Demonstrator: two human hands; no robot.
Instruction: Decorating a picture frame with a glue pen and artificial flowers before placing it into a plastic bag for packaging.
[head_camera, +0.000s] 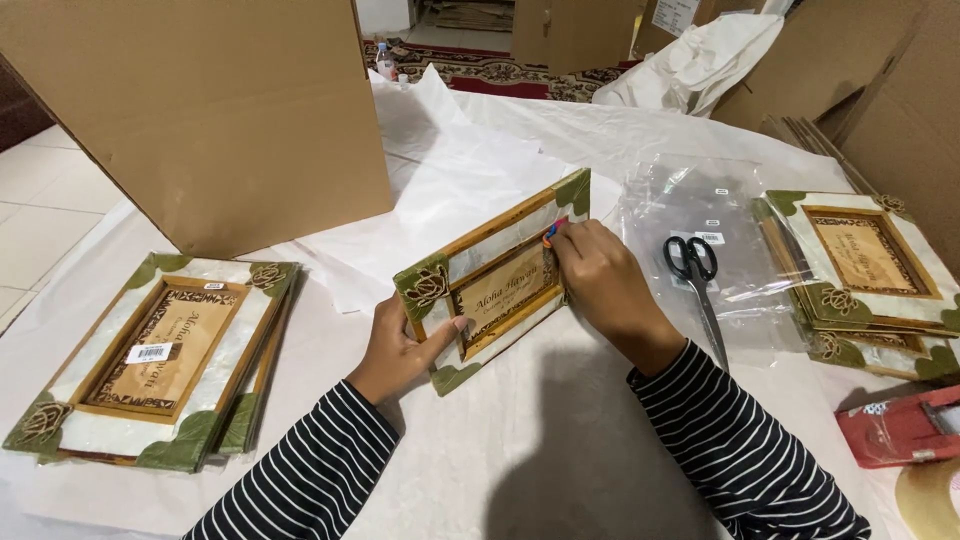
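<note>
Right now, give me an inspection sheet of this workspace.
Surface: table draped in a white sheet, tissue paper spread behind.
Job's things: picture frame tilted up on its edge; small coloured item at its upper right, too small to tell.
Clutter: frame stack left, another frame stack right, scissors on clear plastic bags, red tape dispenser.
Fingers: left hand grips the frame's lower corner; right hand pinches at its right edge.
Cables: nothing seen.
Surroundings: cardboard box, flattened cardboard, patterned rug.
</note>
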